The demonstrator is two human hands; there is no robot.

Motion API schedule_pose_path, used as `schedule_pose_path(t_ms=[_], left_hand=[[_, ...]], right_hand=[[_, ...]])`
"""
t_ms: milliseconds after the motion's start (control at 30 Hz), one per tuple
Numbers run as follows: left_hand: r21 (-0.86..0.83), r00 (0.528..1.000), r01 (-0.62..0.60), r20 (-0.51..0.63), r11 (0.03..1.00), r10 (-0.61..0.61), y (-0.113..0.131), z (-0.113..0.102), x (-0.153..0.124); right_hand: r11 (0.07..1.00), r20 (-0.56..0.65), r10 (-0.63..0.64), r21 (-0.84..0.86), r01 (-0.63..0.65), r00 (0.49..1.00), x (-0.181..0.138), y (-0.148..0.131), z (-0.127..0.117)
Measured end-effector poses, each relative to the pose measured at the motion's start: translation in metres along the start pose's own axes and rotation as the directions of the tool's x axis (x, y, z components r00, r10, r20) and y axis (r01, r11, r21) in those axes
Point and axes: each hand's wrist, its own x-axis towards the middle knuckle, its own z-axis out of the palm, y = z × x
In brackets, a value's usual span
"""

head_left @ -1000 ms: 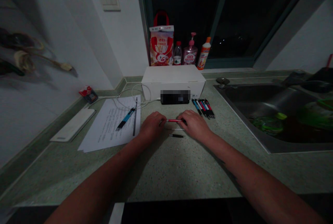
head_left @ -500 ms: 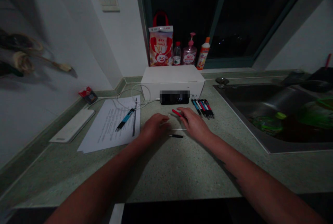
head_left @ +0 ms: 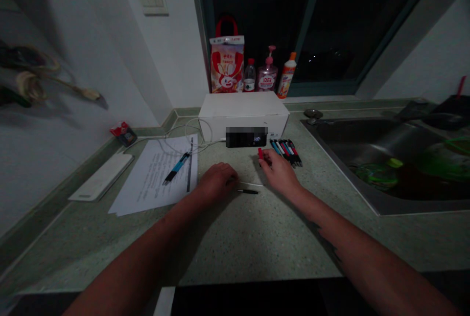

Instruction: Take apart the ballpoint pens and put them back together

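Observation:
Upright between the thumb and fingers of my right hand (head_left: 279, 173) is a red pen barrel (head_left: 260, 153). My left hand (head_left: 217, 180) rests low over the counter with its fingers curled; whether anything is inside them is hidden. At those fingertips begins a thin white pen refill (head_left: 251, 184), lying on the counter and reaching toward my right hand. Just in front of it lies a short black pen part (head_left: 249, 191) with a pointed tip. Behind my right hand, several pens (head_left: 286, 152) in blue, white and red lie side by side.
A blue and black pen (head_left: 176, 168) lies on printed sheets (head_left: 147, 179) at left, beside a white power bank (head_left: 103, 179). A phone (head_left: 246, 139) with a cable leans on a white box (head_left: 242, 105). At right is a steel sink (head_left: 341, 169). Bottles (head_left: 267, 76) line the windowsill.
My right hand has drawn slightly right, turning the red barrel from slanted to upright. My left hand has settled lower, its fingers now at the refill's left end, and the refill has tilted slightly.

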Motion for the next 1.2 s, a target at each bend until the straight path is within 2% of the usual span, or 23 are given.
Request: schedule_pose_path(t_ms=[67,133,200,233,367,500,633,800,933,1100,1200], left_hand=[[-0.008,0.989,0.086,-0.116,0.996,-0.086,-0.008,-0.003,-0.001],[0.011,0.948,0.220,-0.239,0.976,-0.211,-0.019,-0.006,-0.001],[0.053,0.922,0.288,-0.286,0.956,-0.262,-0.029,-0.008,-0.001],[0.078,0.928,0.289,-0.267,0.954,-0.259,-0.033,-0.008,-0.001],[0.141,0.984,0.151,-0.119,0.978,-0.135,-0.038,0.001,0.001],[0.220,0.996,0.085,-0.057,0.972,-0.074,-0.034,0.010,0.004],[0.159,0.987,0.104,-0.138,0.982,-0.082,-0.029,0.010,0.006],[-0.160,0.952,0.064,-0.285,0.985,-0.109,-0.016,0.006,0.004],[-0.284,0.943,0.034,-0.307,0.958,-0.125,-0.005,0.007,0.000],[-0.307,0.943,-0.029,-0.325,0.951,-0.076,0.001,0.008,-0.001],[-0.323,0.948,-0.006,-0.303,0.947,-0.097,0.002,0.006,-0.001]], right_hand=[[1.000,0.006,-0.008,-0.010,0.008,1.000,0.000,0.000,0.000],[1.000,0.015,-0.017,-0.022,0.017,1.000,-0.001,-0.001,0.000],[0.999,0.030,-0.024,-0.047,0.025,0.999,-0.002,-0.002,0.000],[0.998,0.038,-0.025,-0.061,0.028,0.999,-0.002,-0.003,0.000],[0.995,0.055,-0.036,-0.090,0.041,0.998,-0.003,-0.003,0.003],[0.994,0.078,-0.100,-0.037,0.103,0.992,-0.004,-0.003,0.006],[0.978,0.110,-0.190,-0.067,0.198,0.976,-0.006,-0.005,0.005],[0.950,0.172,-0.269,-0.116,0.291,0.948,-0.008,-0.010,0.001],[0.940,0.204,-0.278,-0.143,0.309,0.939,-0.009,-0.013,0.001],[0.935,0.223,-0.289,-0.143,0.325,0.931,-0.010,-0.013,0.001],[0.934,0.233,-0.295,-0.133,0.331,0.926,-0.011,-0.015,0.000]])
